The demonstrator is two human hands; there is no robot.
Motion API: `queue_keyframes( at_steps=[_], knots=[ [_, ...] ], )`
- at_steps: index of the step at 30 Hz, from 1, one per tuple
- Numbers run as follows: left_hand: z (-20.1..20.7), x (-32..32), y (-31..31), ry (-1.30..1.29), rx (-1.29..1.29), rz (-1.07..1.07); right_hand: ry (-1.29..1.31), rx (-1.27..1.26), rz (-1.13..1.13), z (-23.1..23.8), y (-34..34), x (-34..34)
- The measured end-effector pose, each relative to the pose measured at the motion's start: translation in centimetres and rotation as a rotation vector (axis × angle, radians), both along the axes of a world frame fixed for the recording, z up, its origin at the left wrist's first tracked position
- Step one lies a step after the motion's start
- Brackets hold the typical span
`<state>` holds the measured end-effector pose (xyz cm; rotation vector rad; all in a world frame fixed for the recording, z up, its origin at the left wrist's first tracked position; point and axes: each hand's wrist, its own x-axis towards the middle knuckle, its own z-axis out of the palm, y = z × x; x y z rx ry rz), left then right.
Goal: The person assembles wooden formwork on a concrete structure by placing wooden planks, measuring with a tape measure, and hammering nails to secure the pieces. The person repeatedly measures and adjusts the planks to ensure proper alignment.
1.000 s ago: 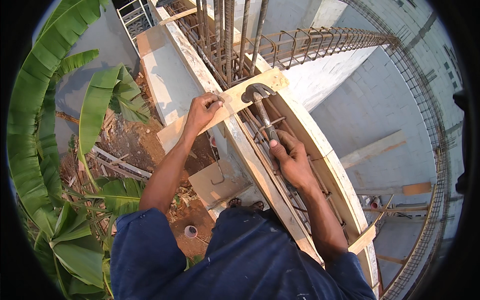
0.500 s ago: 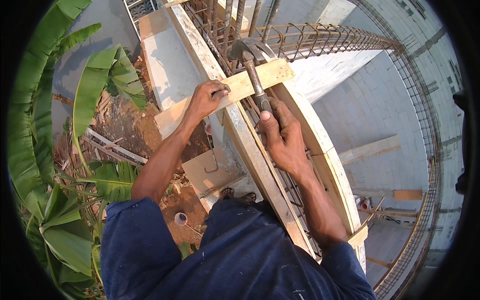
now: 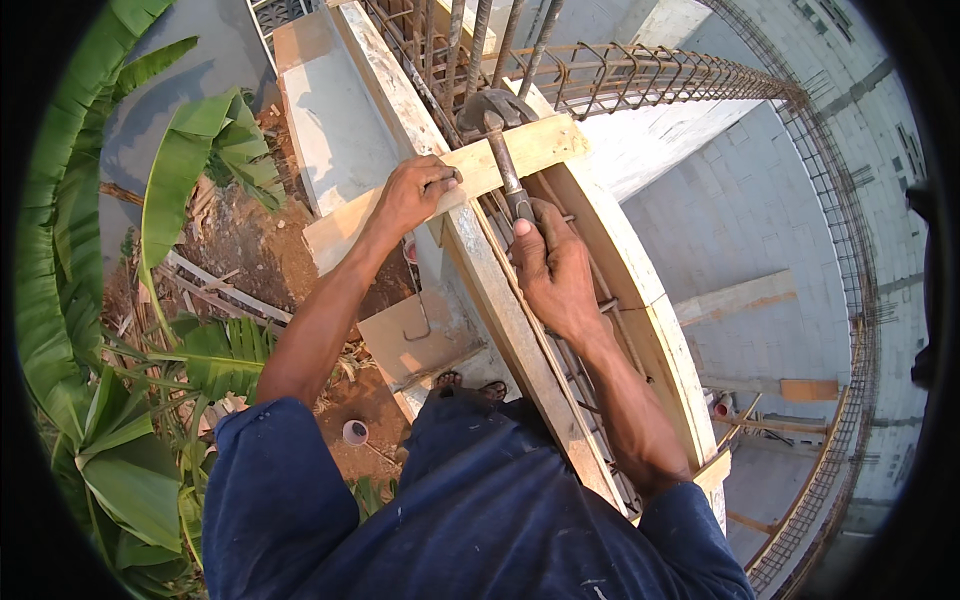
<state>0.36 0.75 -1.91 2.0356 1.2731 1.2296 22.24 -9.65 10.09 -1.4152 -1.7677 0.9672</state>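
My right hand (image 3: 558,268) is closed round the dark grip of a claw hammer (image 3: 505,165). The hammer's head reaches past the far edge of a short wooden board (image 3: 515,160). That board lies crosswise over the two long sides of a timber form, its left end sticking out beyond the form. My left hand (image 3: 410,197) is closed on the board where it crosses the left form beam (image 3: 490,300), fingers curled. Whether a small thing sits inside those fingers is hidden. The curved right form side (image 3: 650,310) runs beside my right forearm.
Upright rebar rods (image 3: 480,50) and a rebar cage (image 3: 660,75) stand beyond the hammer. Banana leaves (image 3: 60,200) fill the left. Below are bare soil, a white cup-like container (image 3: 355,433) and a brown panel (image 3: 410,335) near my feet. A grey block wall (image 3: 760,220) curves on the right.
The hammer head has come down and slightly nearer, toward the board's far edge. My right hand has shifted a little left with it. My left hand stays on the board.
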Motion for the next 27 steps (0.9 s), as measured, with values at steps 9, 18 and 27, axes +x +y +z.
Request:
queue_keyframes(
  at_steps=[9, 18, 27],
  knots=[
    [0.2, 0.0, 0.1, 0.010, -0.052, -0.013, -0.044, -0.075, -0.003, 0.5, 0.2, -0.1],
    [-0.6, -0.7, 0.7, -0.039, -0.141, -0.077, -0.105, -0.179, 0.043, 0.2, -2.7, 2.9],
    [-0.1, -1.3, 0.1, 0.248, 0.442, 0.274, -0.085, -0.291, -0.987, 0.0, -28.0, 19.1]
  ],
)
